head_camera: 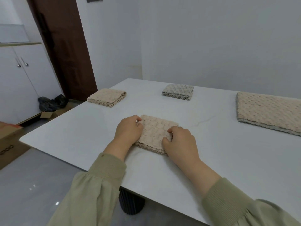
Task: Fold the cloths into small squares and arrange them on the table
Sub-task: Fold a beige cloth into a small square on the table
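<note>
Both hands on the near cloth, three more cloths further back

Closest in, two green sleeves [105,170] reach over the white table [78,132]. The left hand [128,128] has its fingers curled round the left edge of the near cloth [156,129], up by its far corner. The right hand [179,141] grips the right edge, fingers curled over it and thumb on top. That cloth is beige and bumpy, folded to a small stacked rectangle, lying flat near the front edge of the table. Off to the right there's a big cloth [268,110], only folded to a wide slab. Further back sit a left cloth [106,97], beige, and a middle cloth [178,91], greyer, both small squares set well apart. Past the table's left corner, a black bag [52,102] lies on the floor.
</note>
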The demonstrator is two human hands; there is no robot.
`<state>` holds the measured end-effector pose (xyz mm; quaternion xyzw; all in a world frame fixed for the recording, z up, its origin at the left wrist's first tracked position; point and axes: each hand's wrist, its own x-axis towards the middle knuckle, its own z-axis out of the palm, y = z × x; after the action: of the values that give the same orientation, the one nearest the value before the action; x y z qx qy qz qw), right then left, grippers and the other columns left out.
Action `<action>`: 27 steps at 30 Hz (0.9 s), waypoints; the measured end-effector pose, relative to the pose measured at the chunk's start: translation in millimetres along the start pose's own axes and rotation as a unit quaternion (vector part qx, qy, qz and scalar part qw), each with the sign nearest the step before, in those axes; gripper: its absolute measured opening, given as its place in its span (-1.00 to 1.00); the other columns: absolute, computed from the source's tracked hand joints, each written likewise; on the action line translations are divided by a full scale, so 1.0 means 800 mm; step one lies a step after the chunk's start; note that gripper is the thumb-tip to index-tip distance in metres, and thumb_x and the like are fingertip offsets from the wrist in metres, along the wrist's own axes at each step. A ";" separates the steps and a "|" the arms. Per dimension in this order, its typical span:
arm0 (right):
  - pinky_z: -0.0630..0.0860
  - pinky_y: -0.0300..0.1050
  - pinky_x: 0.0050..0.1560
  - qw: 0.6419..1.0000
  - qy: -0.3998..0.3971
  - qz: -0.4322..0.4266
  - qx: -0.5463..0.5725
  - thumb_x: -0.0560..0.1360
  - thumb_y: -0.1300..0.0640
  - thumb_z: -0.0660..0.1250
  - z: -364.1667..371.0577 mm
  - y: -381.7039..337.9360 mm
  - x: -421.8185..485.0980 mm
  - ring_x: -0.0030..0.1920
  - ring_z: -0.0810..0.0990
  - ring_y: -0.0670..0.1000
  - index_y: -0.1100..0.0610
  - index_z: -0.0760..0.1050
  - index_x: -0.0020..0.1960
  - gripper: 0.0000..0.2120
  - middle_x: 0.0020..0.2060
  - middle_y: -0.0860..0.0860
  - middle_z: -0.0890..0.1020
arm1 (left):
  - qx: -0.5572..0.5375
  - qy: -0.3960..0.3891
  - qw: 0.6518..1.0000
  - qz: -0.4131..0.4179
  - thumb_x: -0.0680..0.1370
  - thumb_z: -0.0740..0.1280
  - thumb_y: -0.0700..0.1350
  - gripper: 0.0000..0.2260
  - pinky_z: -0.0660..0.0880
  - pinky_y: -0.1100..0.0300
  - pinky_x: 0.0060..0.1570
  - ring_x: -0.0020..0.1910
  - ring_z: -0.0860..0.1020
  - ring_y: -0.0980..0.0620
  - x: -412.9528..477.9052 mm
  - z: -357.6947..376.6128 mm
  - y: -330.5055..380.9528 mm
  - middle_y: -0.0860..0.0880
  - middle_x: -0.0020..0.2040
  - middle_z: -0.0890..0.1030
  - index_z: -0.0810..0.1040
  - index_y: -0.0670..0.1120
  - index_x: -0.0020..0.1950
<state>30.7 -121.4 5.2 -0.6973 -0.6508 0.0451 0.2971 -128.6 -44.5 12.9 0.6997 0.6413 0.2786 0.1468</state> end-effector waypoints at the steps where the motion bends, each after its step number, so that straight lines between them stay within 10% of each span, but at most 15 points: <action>1: 0.39 0.01 0.09 1.000 -0.002 -0.001 -0.008 0.50 0.04 0.19 -0.001 -0.001 -0.001 0.07 0.45 0.09 0.14 0.48 0.16 -0.70 0.01 0.03 0.57 | 0.008 -0.001 1.000 0.007 0.58 0.15 -0.13 -0.71 0.40 0.14 0.12 0.17 0.48 -0.04 0.000 0.001 -0.001 -0.06 0.19 0.55 0.50 -0.04 0.27; 9: 0.40 0.06 0.09 0.989 0.124 -0.080 0.000 0.49 0.07 0.07 0.003 0.004 0.016 0.11 0.48 0.17 0.21 0.53 0.11 -0.64 0.08 0.14 0.53 | 0.071 0.079 0.968 0.228 0.60 0.04 -0.06 -0.62 0.19 0.04 0.39 0.40 0.25 -0.02 -0.001 0.008 0.017 -0.03 0.39 0.42 0.43 -0.07 0.37; 15: -0.14 0.11 0.47 0.984 -0.128 -0.057 -0.114 0.62 -0.03 -0.10 0.023 0.016 0.025 0.53 -0.08 -0.01 0.13 -0.01 0.53 -0.48 0.54 0.02 0.02 | 0.209 -0.162 0.950 0.168 0.66 -0.10 0.03 -0.54 -0.13 -0.04 0.48 0.53 -0.16 0.07 -0.003 0.019 0.009 0.06 0.57 -0.09 -0.06 0.01 0.56; 27: -0.10 0.06 0.49 0.998 -0.046 -0.033 -0.011 0.62 0.04 -0.04 -0.002 0.030 0.025 0.52 0.00 0.00 0.10 0.13 0.50 -0.54 0.52 0.04 0.09 | 0.211 -0.097 0.951 0.205 0.66 -0.06 0.04 -0.57 -0.12 -0.15 0.46 0.53 -0.07 0.03 -0.012 0.009 0.046 0.04 0.55 0.09 0.12 0.02 0.53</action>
<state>56.0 -102.8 1.6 -0.6760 -0.6867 0.0606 0.2604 -94.3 -57.7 25.8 0.8547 0.5110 0.0918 -0.0028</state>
